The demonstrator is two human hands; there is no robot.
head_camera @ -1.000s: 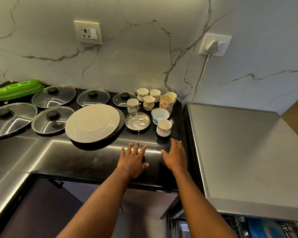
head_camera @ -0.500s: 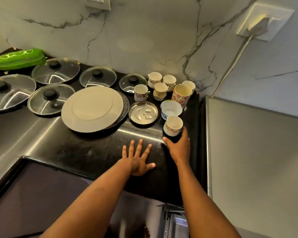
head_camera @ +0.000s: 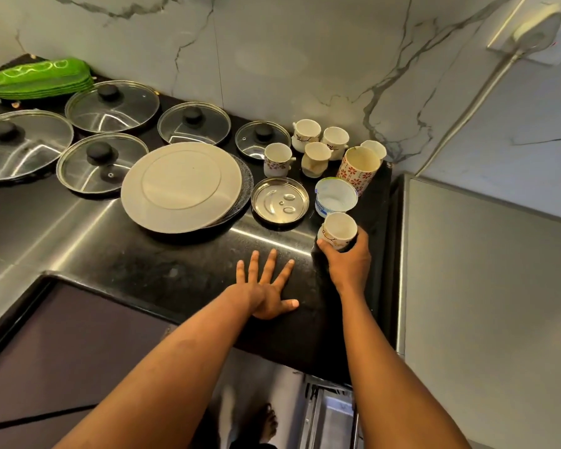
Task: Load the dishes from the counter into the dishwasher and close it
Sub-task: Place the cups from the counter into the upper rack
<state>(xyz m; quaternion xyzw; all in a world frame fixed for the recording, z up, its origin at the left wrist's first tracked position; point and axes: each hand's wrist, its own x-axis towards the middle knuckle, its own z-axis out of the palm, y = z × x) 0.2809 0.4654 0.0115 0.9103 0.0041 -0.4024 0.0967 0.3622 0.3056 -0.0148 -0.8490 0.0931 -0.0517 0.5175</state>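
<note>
My right hand [head_camera: 348,265] grips a small white cup [head_camera: 337,230] at the near right of the black counter [head_camera: 162,270], thumb and fingers curled round its lower wall. My left hand [head_camera: 268,286] rests flat on the counter, fingers spread, just left of it. Behind the cup stand a white tub [head_camera: 336,196], a red-flowered tall mug [head_camera: 358,168], several small cups [head_camera: 305,134], a steel dish [head_camera: 279,200] and a large white plate [head_camera: 182,186]. A sliver of the dishwasher [head_camera: 329,413] shows below the counter's edge.
Several glass lids [head_camera: 110,106] with black knobs lie at the left and back. Green trays [head_camera: 36,79] are stacked in the far left corner. A steel appliance top [head_camera: 486,270] adjoins the counter on the right. A cable [head_camera: 460,111] runs down the marble wall.
My right hand has moved forward and closed round the nearest small cup. My left hand stays flat on the counter. The camera has tilted down and closer.
</note>
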